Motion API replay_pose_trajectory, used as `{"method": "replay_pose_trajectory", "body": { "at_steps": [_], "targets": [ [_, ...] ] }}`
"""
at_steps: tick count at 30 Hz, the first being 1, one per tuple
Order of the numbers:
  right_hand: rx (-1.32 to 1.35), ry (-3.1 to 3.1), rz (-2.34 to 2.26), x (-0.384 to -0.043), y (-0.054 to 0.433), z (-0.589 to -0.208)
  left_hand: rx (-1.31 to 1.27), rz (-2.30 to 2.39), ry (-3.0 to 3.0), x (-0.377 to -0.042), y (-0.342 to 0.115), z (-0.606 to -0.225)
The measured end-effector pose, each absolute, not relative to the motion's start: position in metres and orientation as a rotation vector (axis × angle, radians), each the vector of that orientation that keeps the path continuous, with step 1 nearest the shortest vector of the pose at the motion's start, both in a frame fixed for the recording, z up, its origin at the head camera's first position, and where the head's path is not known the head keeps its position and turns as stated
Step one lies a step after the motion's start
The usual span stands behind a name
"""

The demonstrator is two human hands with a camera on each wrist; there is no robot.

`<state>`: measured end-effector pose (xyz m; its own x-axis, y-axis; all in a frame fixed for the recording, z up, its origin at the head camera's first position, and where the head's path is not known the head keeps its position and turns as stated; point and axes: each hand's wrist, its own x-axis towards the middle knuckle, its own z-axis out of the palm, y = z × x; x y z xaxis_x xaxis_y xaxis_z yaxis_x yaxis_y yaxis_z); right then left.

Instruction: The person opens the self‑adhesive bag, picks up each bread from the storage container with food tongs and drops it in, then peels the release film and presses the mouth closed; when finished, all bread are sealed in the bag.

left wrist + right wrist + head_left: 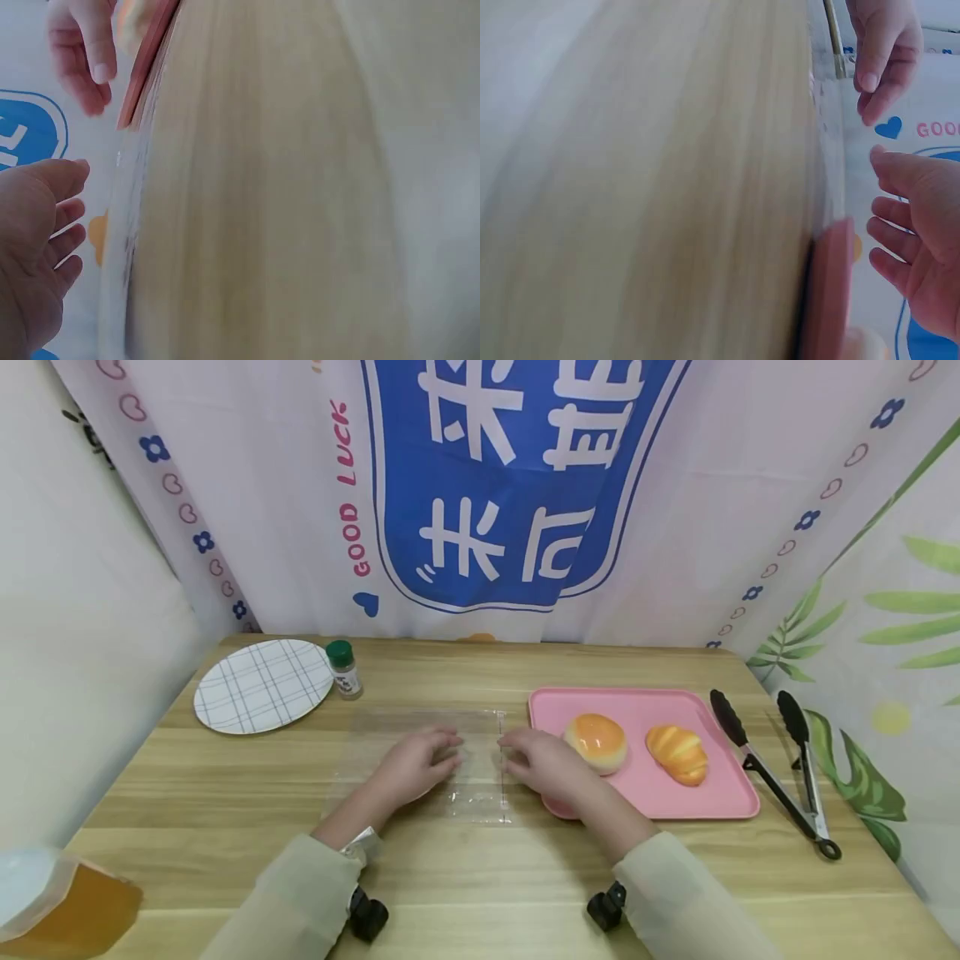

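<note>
Far L, near edge: tub w/ amber contents [90,910], partly out of view. Farther back, L: oval checked plate [262,685]; shaker w/ green lid [345,670] upright just beside its R rim. Then clear plastic sheet [472,785] (poss. a bag, can't tell), flat on wood table [480,893], mid. My L hand [415,768] is over it, fingers loosely bent, gripping nothing; wrist views show a gap betw. fingertips & sheet. My R hand [547,764] hangs approx. at sheet's R edge, fingers also relaxed, nothing held, pointing toward L hand; bare sheet shows betw. the two. R forearm crosses above near L corner of pink tray [637,797]. On tray: round bun [597,742] just beyond R hand, croissant [677,754] to its R. Far R: tongs [780,795], arms spread, beside tray.
</note>
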<state>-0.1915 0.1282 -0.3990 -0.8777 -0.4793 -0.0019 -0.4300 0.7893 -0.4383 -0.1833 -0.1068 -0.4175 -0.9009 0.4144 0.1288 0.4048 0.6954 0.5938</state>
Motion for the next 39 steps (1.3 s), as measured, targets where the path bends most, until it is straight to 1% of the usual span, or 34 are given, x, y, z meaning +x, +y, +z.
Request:
{"method": "replay_pose_trajectory", "body": {
  "at_steps": [4, 11, 19, 25, 32, 39],
  "targets": [
    [-0.711, 2.800, -0.610, -0.193, 0.121, -0.405, 0.616, 1.060, 2.835, -0.185, -0.103, -0.426],
    [-0.752, 2.764, -0.497, -0.196, 0.114, -0.408, 0.630, 1.024, 2.876, -0.187, -0.103, -0.438],
    [-0.774, 2.749, -0.430, -0.197, 0.112, -0.408, 0.638, 0.985, 2.924, -0.186, -0.108, -0.441],
    [-0.774, 2.744, -0.441, -0.198, 0.111, -0.409, 0.573, 1.045, 2.970, -0.186, -0.107, -0.443],
    [-0.787, 2.739, -0.441, -0.198, 0.111, -0.409, 0.495, 1.165, 2.992, -0.185, -0.109, -0.438],
    [-0.783, 2.749, -0.415, -0.200, 0.111, -0.409, 0.527, 1.170, 2.991, -0.186, -0.109, -0.424]
  ]
}}
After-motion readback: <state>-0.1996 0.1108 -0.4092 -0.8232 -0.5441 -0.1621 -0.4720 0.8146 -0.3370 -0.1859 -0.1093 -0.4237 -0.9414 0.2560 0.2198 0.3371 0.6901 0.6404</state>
